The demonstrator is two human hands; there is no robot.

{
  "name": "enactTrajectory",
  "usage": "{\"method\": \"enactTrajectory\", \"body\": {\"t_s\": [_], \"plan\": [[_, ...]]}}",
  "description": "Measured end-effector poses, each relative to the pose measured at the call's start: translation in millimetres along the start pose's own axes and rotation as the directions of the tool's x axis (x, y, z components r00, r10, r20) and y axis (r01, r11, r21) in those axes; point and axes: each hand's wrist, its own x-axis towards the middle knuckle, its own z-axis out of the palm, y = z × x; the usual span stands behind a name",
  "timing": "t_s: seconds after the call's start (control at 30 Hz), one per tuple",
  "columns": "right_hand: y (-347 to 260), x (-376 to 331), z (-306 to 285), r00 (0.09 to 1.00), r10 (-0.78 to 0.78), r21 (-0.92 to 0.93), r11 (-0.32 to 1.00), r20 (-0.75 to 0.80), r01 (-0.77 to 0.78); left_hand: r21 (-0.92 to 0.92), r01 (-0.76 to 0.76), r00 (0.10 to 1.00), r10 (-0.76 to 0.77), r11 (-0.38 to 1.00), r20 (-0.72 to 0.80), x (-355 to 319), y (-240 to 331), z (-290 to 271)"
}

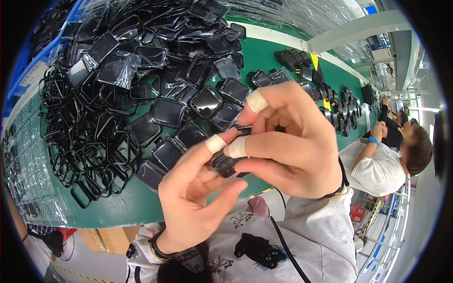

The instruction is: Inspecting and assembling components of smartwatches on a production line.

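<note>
Both hands meet over the near edge of the green table, holding a small glossy black watch case (223,163), mostly hidden by fingers. My left hand (191,200) supports it from the left, its index finger on the upper edge and its thumb standing apart. My right hand (297,141) pinches it between thumb and fingers from the right. Pale tape wraps several fingertips. Just beyond the hands lie several dark square watch cases with glassy faces, one of them a shiny case (206,101).
Thin black square frames (101,162) are heaped at the left. Plastic-wrapped dark covers (115,68) pile up behind them. More black pieces (347,111) line the green table (118,210) at the right. A co-worker in white (377,165) sits farther right. A cardboard box (111,239) stands below.
</note>
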Motion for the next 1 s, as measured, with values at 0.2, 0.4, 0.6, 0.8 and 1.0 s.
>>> {"method": "enactTrajectory", "body": {"t_s": [0.2, 0.4, 0.6, 0.8, 1.0], "plan": [[6, -7, 4, 0.997, 0.059, 0.091, 0.994, -0.059, -0.054, 0.054, -0.021, 0.995, 0.026, 0.998, -0.1, -1, -3, -3], [5, -28, 8, 0.894, -0.392, -0.188, 0.916, -0.219, 0.355, 0.348, -0.36, 0.929, 0.367, 0.866, 0.048, -3, -3, 3], [1, -47, 26, 0.795, -0.471, -0.063, 0.871, -0.381, 0.486, 0.129, -0.401, 0.909, 0.377, 0.907, 0.177, -10, -4, 1], [2, -54, 31, 0.809, -0.389, 0.057, 0.887, -0.441, 0.458, 0.33, -0.334, 0.898, 0.192, 0.883, 0.396, -18, 22, -9], [12, -55, 33, 0.795, -0.426, 0.074, 0.862, -0.432, 0.502, 0.228, 0.257, 0.856, -0.331, 0.939, 0.396, -27, 39, -30]]}}
